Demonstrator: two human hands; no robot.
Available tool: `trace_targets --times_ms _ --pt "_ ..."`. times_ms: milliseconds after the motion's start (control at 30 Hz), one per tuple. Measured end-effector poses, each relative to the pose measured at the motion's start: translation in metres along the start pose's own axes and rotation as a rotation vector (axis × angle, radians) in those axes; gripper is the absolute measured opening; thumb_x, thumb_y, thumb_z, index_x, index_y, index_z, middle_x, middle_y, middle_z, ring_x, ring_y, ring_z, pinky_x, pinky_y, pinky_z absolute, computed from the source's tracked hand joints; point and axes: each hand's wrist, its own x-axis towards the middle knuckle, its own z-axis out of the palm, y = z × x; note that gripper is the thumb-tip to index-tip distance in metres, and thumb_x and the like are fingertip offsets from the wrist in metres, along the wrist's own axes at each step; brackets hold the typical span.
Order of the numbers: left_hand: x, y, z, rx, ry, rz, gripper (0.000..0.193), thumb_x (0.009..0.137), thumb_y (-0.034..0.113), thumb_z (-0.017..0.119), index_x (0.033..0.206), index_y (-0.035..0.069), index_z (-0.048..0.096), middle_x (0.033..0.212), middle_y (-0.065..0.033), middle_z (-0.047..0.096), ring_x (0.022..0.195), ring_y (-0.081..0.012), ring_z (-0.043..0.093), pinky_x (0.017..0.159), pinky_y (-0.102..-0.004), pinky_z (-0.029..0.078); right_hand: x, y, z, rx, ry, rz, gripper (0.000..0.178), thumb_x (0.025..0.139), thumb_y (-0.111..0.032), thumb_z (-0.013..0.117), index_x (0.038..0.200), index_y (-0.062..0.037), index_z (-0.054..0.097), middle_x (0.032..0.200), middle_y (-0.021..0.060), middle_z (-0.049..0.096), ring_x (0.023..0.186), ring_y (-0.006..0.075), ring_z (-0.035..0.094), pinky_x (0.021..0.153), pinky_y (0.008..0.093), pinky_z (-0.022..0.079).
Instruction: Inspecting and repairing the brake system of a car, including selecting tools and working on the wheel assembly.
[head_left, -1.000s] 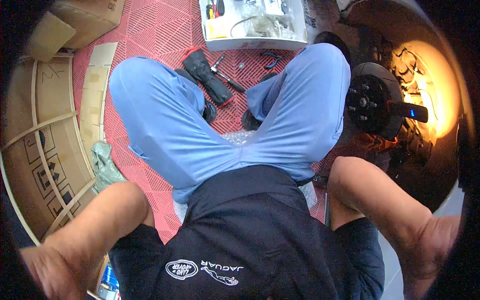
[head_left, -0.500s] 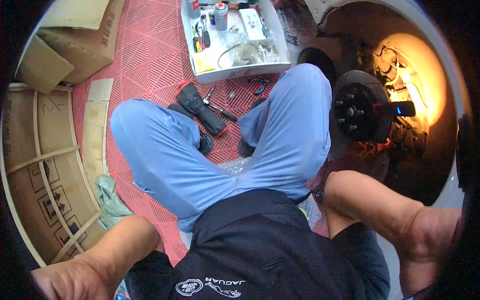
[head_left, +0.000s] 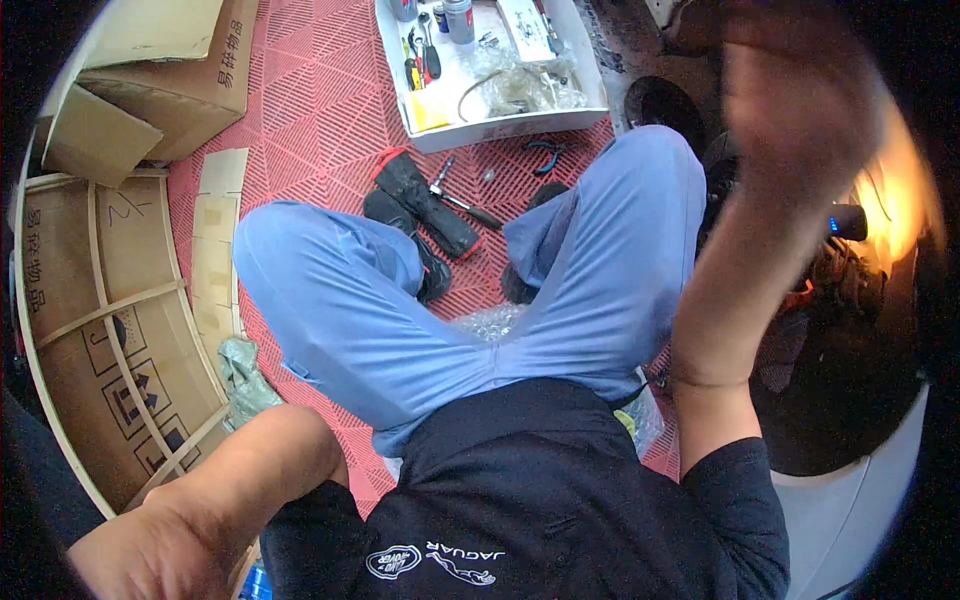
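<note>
My right hand [head_left: 800,105] is raised at the upper right, in front of the wheel well. It is smeared by motion, so its fingers cannot be read. Behind that forearm, most of the wheel hub is hidden. Just right of the arm shows a dark cylindrical work lamp [head_left: 848,222] with a small blue display, and orange light glows on the well wall beyond it. At the lower left, only the wrist and back part of my left hand [head_left: 140,555] show. Its fingers lie outside the picture, and no held thing is visible.
A white tray [head_left: 510,128] with cans, tools and plastic bags stands ahead. On the red mat [head_left: 310,80] between my feet lie a black glove [head_left: 425,205] with red trim and a ratchet [head_left: 465,205]; pliers [head_left: 545,155] lie near the tray. Cardboard boxes [head_left: 150,90] stand left.
My right hand has swung up and forward from the lower right to the wheel well, covering the hub. The left hand stays low at the left. The view has shifted slightly.
</note>
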Motion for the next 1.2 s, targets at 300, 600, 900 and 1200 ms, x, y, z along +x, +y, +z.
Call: trace_targets --times_ms 300,600,900,1200 --pt "0.09 -0.099 0.008 0.065 0.078 -0.106 0.02 0.092 0.023 0.06 0.105 0.01 0.067 0.09 -0.0044 0.066 0.08 -0.015 0.062 0.074 -0.0255 0.053 0.007 0.203 0.044 -0.569 -1.18 0.243 0.04 0.087 -0.033 0.068 0.115 -0.0043 0.067 0.106 0.0179 0.07 0.099 0.0303 0.067 0.088 0.0392 0.051" --pt "0.091 -0.348 0.041 1.118 -1.275 -1.3 0.059 0.08 0.051 0.074 0.119 0.006 0.066 0.093 -0.0119 0.072 0.079 -0.019 0.07 0.069 -0.0364 0.056 -0.014 0.269 0.029 -0.619 -1.026 0.235 0.038 0.086 -0.026 0.061 0.118 -0.0049 0.066 0.105 0.0204 0.07 0.094 0.0344 0.068 0.086 0.0396 0.052" --pt "-0.092 -0.511 0.028 1.399 -1.112 -1.036 0.044 0.08 0.03 0.065 0.12 0.012 0.068 0.137 -0.0215 0.053 0.127 -0.0395 0.049 0.102 -0.048 0.044 0.016 0.203 0.023 -0.618 -1.192 0.528 0.035 0.088 -0.017 0.059 0.119 -0.006 0.067 0.119 0.0193 0.066 0.102 0.0288 0.066 0.089 0.0367 0.051" --pt "-0.098 -0.529 0.015 1.57 -1.138 -0.886 0.035 0.08 0.031 0.068 0.11 0.014 0.074 0.133 -0.0145 0.056 0.127 -0.0327 0.044 0.099 -0.0439 0.039 0.003 0.227 0.027 -0.699 -1.21 0.38 0.037 0.087 -0.024 0.06 0.12 -0.0077 0.065 0.107 0.0207 0.069 0.101 0.0348 0.066 0.089 0.0386 0.051"
